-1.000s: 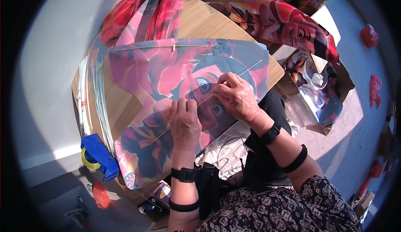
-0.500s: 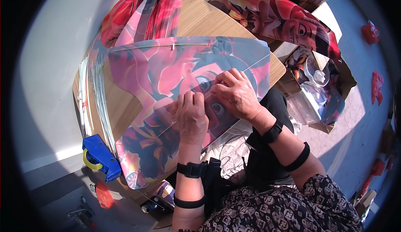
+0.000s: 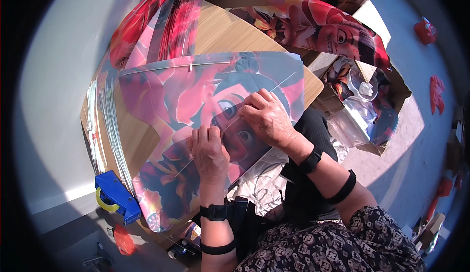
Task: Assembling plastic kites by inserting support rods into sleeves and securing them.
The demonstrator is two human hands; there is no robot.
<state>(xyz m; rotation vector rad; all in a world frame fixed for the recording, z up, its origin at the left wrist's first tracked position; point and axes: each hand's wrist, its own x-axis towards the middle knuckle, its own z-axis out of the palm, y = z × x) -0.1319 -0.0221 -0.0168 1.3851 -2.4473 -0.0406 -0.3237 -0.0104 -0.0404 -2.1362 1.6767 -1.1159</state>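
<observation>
A large printed sheet point(image 3: 169, 93) with a pink and grey-blue cartoon face lies over the tabletop, its back side up and looking like kite cloth. A thin light rod point(image 3: 280, 82) runs slantwise across its middle. My left hand point(image 3: 209, 157) is closed over the rod near the centre, fingertips pressed together. Just to the right and farther off, my right hand point(image 3: 267, 120) pinches the same rod; both sets of fingertips are partly hidden by the knuckles. Along the far edge of the sheet lies another rod point(image 3: 161, 68) with a small white fitting point(image 3: 190, 67) at its middle.
Bundled thin white rods point(image 3: 112, 125) lie at the table's left edge, beside a blue tape dispenser point(image 3: 116, 196). Red printed sheets point(image 3: 178, 22) are piled at the far left. More printed sheets point(image 3: 338, 32) drape at the far right, above an open cardboard box point(image 3: 399, 101) holding plastic bags.
The whole view has shifted, so the scene sits slightly lower and farther left. My left hand has slid a little nearer to me along the rod; my right hand keeps its pinch.
</observation>
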